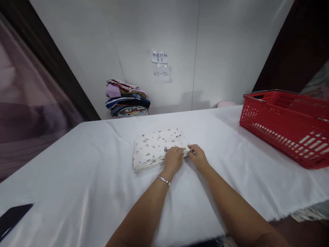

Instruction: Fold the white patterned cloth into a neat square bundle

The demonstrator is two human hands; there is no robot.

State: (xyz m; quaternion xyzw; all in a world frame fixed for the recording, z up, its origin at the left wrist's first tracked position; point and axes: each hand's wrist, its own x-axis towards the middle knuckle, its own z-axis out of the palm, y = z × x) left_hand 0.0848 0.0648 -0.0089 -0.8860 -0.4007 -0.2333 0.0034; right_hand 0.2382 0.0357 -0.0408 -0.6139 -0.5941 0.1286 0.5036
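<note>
Both forearms near edge | your left hand (173,158) flat on folded cloth (159,148), mid-table | right hand (197,157) pinching its right corner | step: squaring final fold, I'd judge | next: press flat, keep edges aligned | red basket (285,118) far right

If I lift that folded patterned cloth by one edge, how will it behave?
The folded patterned cloth would probably flop and unfold, since it shows thin stacked layers. It looks light for its size. Pushed, it may slide easily, as the white table cover looks smooth and glossy. Both the left hand and right hand press its near corner.
</note>
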